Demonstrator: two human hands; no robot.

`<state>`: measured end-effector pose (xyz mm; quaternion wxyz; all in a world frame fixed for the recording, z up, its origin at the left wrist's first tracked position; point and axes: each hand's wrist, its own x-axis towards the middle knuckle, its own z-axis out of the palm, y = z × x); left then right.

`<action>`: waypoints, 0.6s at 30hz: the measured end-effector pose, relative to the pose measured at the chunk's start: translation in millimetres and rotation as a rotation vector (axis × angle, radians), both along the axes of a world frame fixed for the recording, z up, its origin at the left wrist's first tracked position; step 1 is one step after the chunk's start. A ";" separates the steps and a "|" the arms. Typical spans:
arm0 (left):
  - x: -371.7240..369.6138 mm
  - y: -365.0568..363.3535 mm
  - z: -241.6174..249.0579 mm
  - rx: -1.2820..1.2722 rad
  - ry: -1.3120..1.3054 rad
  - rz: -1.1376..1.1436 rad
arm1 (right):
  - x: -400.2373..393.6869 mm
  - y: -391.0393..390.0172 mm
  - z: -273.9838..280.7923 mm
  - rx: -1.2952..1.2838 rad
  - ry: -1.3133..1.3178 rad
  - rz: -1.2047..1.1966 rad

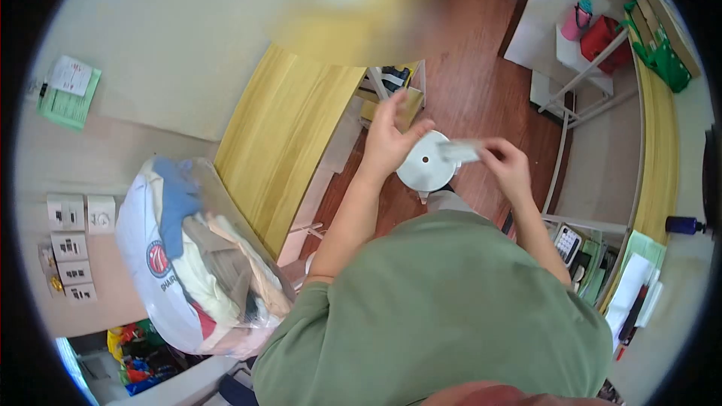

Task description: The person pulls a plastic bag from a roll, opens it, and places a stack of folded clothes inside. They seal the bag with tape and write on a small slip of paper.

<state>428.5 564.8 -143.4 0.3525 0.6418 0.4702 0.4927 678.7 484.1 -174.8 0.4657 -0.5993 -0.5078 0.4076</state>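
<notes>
My right hand [508, 165] pinches a small, whitish flat piece [460, 152], blurred by motion, over the edge of a round white stool top [426, 169] with a dark hole in its middle. To the left, my left hand [392, 135] is raised with its fingers apart and holds nothing. It is nearest to the stool's left side, beside the wooden table's right edge.
A wooden table [293, 116] stands at left, with a clear bag of clothes [218, 271] beside it. A blurred yellow shape [342, 22] fills the top. At right are a long shelf [656, 150], papers [632, 286], a calculator [567, 242] and a red bag [605, 43].
</notes>
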 end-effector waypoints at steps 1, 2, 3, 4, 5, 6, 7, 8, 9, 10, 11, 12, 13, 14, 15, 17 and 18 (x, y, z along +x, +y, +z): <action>-0.1 -4.7 3.0 -0.176 -0.125 -0.091 | -19.7 23.7 17.7 -0.011 0.097 0.098; -1.4 -7.6 3.7 -0.348 -0.254 -0.177 | -36.3 45.9 32.7 0.032 0.071 0.179; -12.6 -4.1 3.3 -0.309 -0.290 -0.043 | -50.9 68.1 43.2 0.075 0.047 0.270; -26.2 3.2 0.7 -0.305 -0.394 0.067 | -65.1 93.9 50.0 0.127 -0.015 0.355; -40.6 8.4 12.7 -0.301 -0.308 0.215 | -76.6 119.5 55.8 0.181 -0.073 0.442; -56.6 12.6 24.7 -0.303 -0.224 0.369 | -87.3 150.7 55.3 0.258 -0.111 0.471; -81.5 24.3 21.3 -0.235 -0.079 0.487 | -102.5 184.6 51.0 0.334 -0.143 0.501; -105.1 34.1 15.3 -0.186 0.068 0.613 | -117.0 220.4 46.2 0.448 -0.248 0.475; -119.7 40.1 20.5 -0.174 0.163 0.719 | -130.6 257.3 41.8 0.566 -0.344 0.451; -133.9 43.3 26.5 -0.165 0.262 0.823 | -142.4 294.1 39.8 0.575 -0.415 0.490; -148.4 47.0 21.4 -0.182 0.311 0.866 | -159.9 324.9 32.0 0.539 -0.483 0.427; -161.6 53.5 9.1 -0.193 0.362 0.909 | -168.4 349.0 28.3 0.747 -0.579 0.373; -170.6 54.5 -2.9 -0.207 0.417 0.948 | -176.6 362.8 33.1 0.701 -0.677 0.387; -174.9 54.1 -10.5 -0.241 0.382 0.945 | -182.0 377.2 28.5 0.676 -0.798 0.417; -178.6 56.2 -22.5 -0.191 0.380 0.966 | -187.2 384.7 26.8 0.666 -0.948 0.423; -164.6 50.8 0.2 -0.269 0.488 1.031 | -191.0 400.6 13.6 0.762 -0.966 0.476; -168.8 52.2 -4.4 -0.160 0.492 1.054 | -194.4 405.6 6.3 0.723 -0.888 0.399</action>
